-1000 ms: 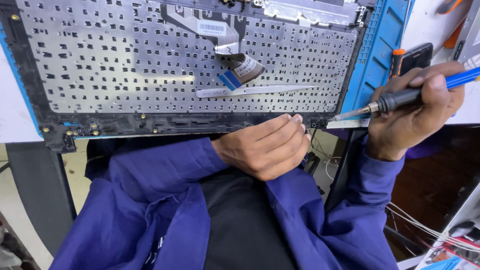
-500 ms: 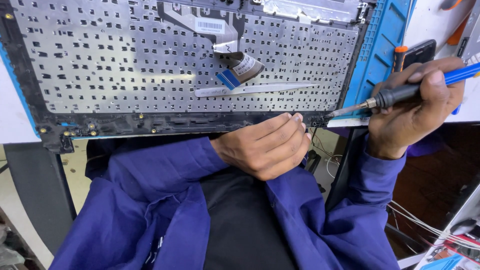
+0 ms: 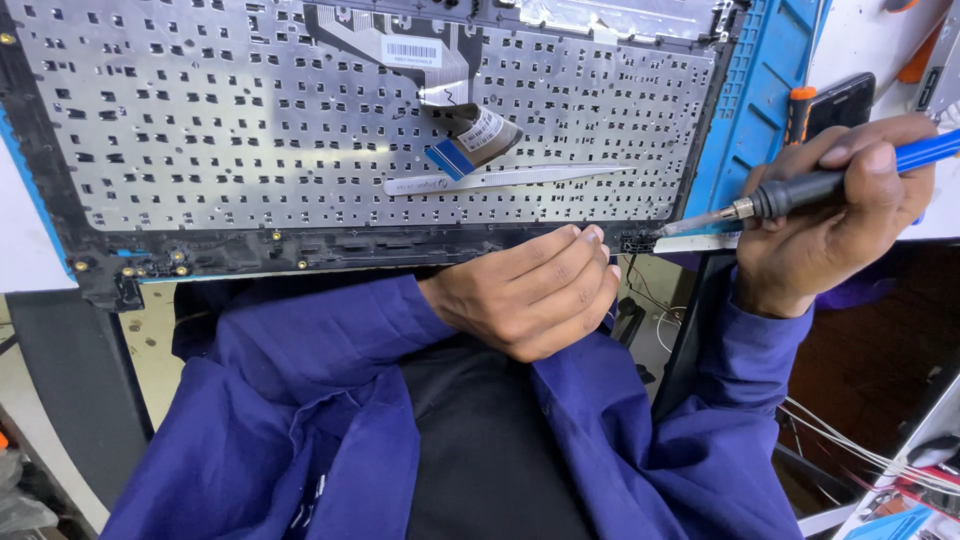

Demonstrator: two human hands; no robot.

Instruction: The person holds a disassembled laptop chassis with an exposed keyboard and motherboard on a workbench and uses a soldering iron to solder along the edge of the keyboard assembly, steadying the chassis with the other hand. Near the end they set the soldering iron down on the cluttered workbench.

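An upturned laptop keyboard panel (image 3: 300, 140) with a perforated metal back lies on the desk before me. My right hand (image 3: 835, 215) grips a blue-handled soldering iron (image 3: 800, 190), its tip at the panel's near right corner (image 3: 640, 240). My left hand (image 3: 530, 290) rests curled against the panel's near edge, fingertips touching the black frame, holding nothing. A flat ribbon cable with a blue end (image 3: 470, 140) curls up from the panel's middle. Silver tweezers (image 3: 500, 180) lie on the metal below it.
A blue work mat (image 3: 750, 110) lies under the panel's right side. A dark phone (image 3: 840, 100) and an orange-handled tool (image 3: 798, 105) sit beyond it. Loose wires (image 3: 850, 440) hang at the lower right. My blue sleeves and lap fill the foreground.
The soldering iron tip has edged slightly left toward the panel's corner. My left hand has stayed in place.
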